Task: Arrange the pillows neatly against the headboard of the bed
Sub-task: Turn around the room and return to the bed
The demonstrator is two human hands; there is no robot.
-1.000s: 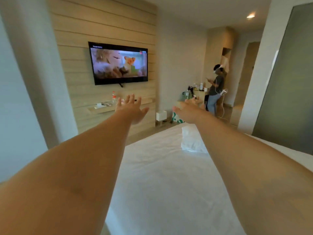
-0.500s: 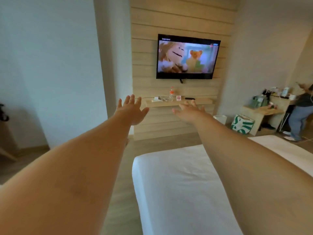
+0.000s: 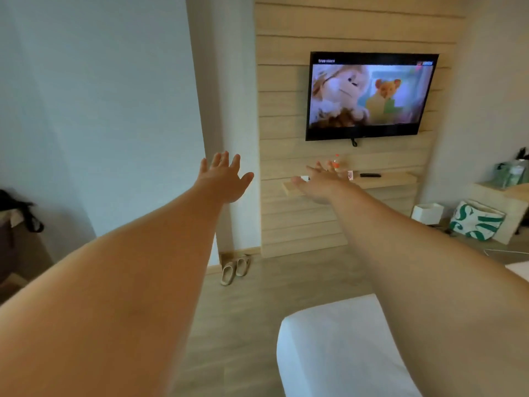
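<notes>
- Reaching forward with both bare arms, head view; items logged left to right
- Dark bag (image 3: 17, 213) at the far left edge, low against the pale wall; partly cut off, details unclear
- Left hand (image 3: 224, 181): arm fully extended, palm facing away, fingers spread apart, holding nothing, in the air in front of the white wall corner
- Pair of light slippers (image 3: 234, 269) on the wood floor, at the foot of the wall corner, below the left hand
- Right hand (image 3: 322, 184): arm extended, fingers apart and slightly blurred, holding nothing; seen in front of the left end of the wall shelf (image 3: 386, 181)
- Bed (image 3: 337, 348): a white-sheeted corner shows at the bottom, between the arms and partly under the right forearm; no pillow or headboard appears in this view, so their place cannot be told
- Television (image 3: 369, 96) mounted on the slatted wood panel, switched on, showing puppet figures; above the shelf
- On the shelf: a small bottle with orange cap (image 3: 337, 161) and a dark remote (image 3: 370, 175)
- White bin (image 3: 427, 213) on the floor, right of the panel
- Green-and-white patterned bag (image 3: 476, 220) just beside the bin, leaning on a wooden desk (image 3: 512, 202) at the right edge
</notes>
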